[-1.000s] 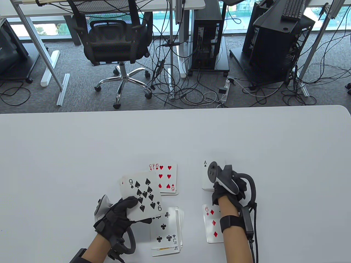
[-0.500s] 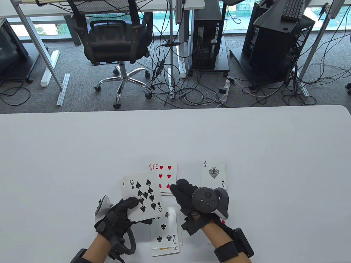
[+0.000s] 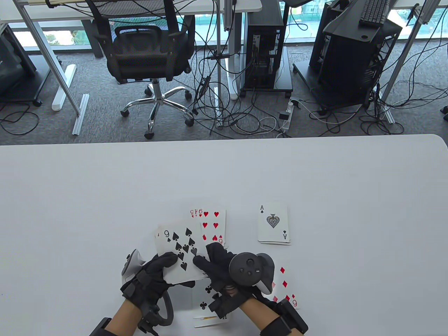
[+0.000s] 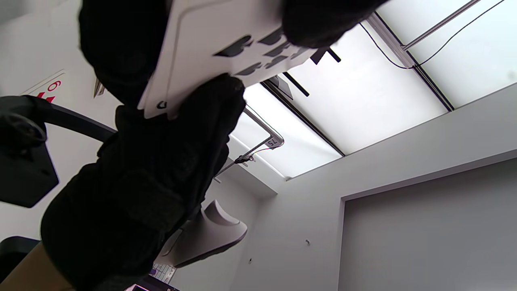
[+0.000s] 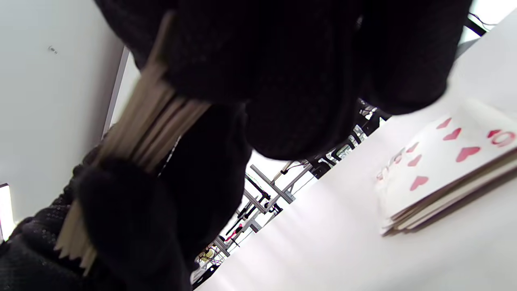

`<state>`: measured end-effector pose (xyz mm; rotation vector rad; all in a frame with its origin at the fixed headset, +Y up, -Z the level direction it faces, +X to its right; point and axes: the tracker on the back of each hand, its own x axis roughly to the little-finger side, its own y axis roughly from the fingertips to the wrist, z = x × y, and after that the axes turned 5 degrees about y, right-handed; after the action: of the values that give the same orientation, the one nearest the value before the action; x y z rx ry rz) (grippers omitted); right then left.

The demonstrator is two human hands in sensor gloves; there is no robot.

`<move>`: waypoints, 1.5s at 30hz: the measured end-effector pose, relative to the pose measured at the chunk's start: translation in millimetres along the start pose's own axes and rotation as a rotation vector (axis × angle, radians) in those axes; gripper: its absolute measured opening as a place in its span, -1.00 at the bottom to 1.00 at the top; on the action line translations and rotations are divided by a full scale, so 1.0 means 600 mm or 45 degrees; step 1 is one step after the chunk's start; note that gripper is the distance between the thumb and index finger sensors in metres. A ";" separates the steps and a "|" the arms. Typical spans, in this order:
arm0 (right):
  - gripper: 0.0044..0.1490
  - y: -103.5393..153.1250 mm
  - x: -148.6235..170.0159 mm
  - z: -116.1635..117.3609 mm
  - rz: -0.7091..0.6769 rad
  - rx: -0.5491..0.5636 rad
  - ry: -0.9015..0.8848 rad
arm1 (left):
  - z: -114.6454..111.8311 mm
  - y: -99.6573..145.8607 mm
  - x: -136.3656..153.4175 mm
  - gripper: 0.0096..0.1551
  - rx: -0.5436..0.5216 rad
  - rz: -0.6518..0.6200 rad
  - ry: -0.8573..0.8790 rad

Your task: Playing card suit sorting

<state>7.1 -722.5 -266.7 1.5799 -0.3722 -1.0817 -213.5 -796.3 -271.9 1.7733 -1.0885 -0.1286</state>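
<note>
Right hand (image 3: 218, 267) pinches left hand (image 3: 150, 276)'s held deck (image 3: 178, 250)

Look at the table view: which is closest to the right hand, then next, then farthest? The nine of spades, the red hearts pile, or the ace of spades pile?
From the right hand:
1. Nine of spades card, touching its fingertips, on its left.
2. Red hearts pile, just beyond the fingers.
3. Ace of spades pile, farthest, beyond and to the right.

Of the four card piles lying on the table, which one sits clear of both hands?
The spade pile, ace of spades on top, at the far right. The heart pile, club pile and diamond pile are each partly overlapped by a hand or the held deck.
</note>
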 end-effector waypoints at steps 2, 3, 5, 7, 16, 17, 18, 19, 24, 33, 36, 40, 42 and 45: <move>-0.47 0.000 0.003 -0.001 0.001 0.002 -0.010 | 0.000 0.000 0.000 -0.35 0.002 0.003 -0.001; -0.48 -0.001 0.004 -0.001 -0.003 -0.002 -0.005 | -0.001 -0.001 0.001 -0.35 0.002 0.005 -0.006; -0.49 -0.002 0.006 -0.003 0.003 -0.015 -0.004 | -0.001 -0.001 0.001 -0.35 0.001 0.007 -0.009; -0.49 -0.005 0.009 -0.006 0.023 -0.028 -0.019 | -0.001 -0.001 0.001 -0.35 -0.002 0.005 -0.006; -0.47 -0.038 0.056 -0.071 0.236 -0.058 -0.070 | -0.001 -0.002 0.001 -0.36 -0.013 -0.007 0.003; -0.48 -0.046 0.068 -0.086 0.254 -0.061 -0.104 | -0.001 -0.001 0.001 -0.36 -0.013 -0.005 0.005; -0.48 -0.051 0.075 -0.096 0.253 -0.062 -0.128 | -0.001 -0.001 0.001 -0.36 -0.012 -0.005 0.007; -0.48 -0.062 0.086 -0.111 0.244 -0.081 -0.164 | -0.002 -0.001 0.001 -0.36 -0.012 -0.005 0.010; -0.48 -0.087 0.138 -0.177 0.347 0.004 -0.185 | -0.002 -0.001 0.000 -0.36 -0.012 -0.011 0.008; -0.48 -0.065 0.234 -0.199 0.732 0.009 0.548 | -0.001 -0.001 0.000 -0.36 -0.020 -0.010 0.005; -0.45 -0.061 0.247 -0.188 0.811 -0.034 0.748 | -0.001 -0.001 0.000 -0.36 -0.024 -0.008 0.005; -0.40 -0.065 0.255 -0.171 0.876 -0.182 1.038 | -0.001 -0.001 0.000 -0.36 -0.030 -0.006 0.003; -0.37 -0.067 0.257 -0.162 0.870 -0.232 1.154 | -0.001 -0.001 0.000 -0.36 -0.030 -0.006 0.003; -0.35 -0.066 0.263 -0.149 0.879 -0.314 1.243 | -0.001 -0.001 0.000 -0.36 -0.030 -0.006 0.003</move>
<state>149.5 -770.2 -376.0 1.4018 -0.0798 0.2061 -212.9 -795.6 -271.9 1.7548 -1.0768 -0.1417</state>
